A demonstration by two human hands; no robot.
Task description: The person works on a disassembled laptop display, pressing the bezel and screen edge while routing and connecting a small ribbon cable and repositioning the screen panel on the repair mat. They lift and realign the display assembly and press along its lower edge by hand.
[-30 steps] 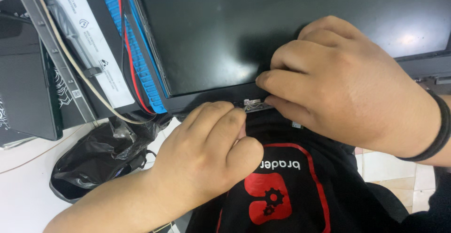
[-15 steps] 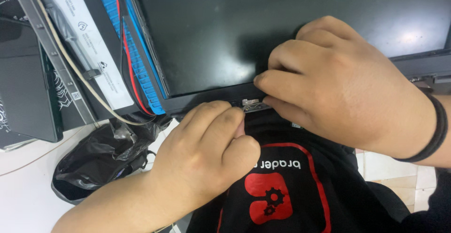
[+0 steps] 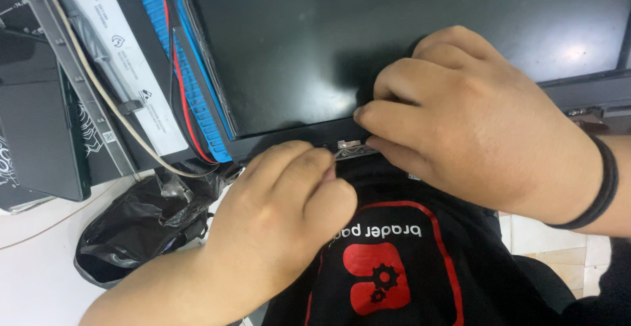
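A dark flat screen panel (image 3: 368,43) lies in front of me with its lower edge toward my body. At the middle of that edge sits a small silver metal hinge bracket (image 3: 351,147). My left hand (image 3: 276,221) is curled, its fingertips pinched at the bracket's left side. My right hand (image 3: 473,129) rests on the panel's lower edge, fingers bent and pressing at the bracket's right side. A black band circles the right wrist. What the fingertips grip is hidden by the fingers. Below the hands is my black shirt (image 3: 394,267) with a red emblem.
A blue-edged panel with red and black wires (image 3: 187,83) leans at the screen's left. A white printed strip (image 3: 115,43) and a grey metal rail with a beige cable (image 3: 72,69) lie further left. A crumpled black plastic bag (image 3: 141,224) sits on the white surface (image 3: 33,267).
Both hands stay at the bracket; the fingers shift only slightly, and the view barely moves.
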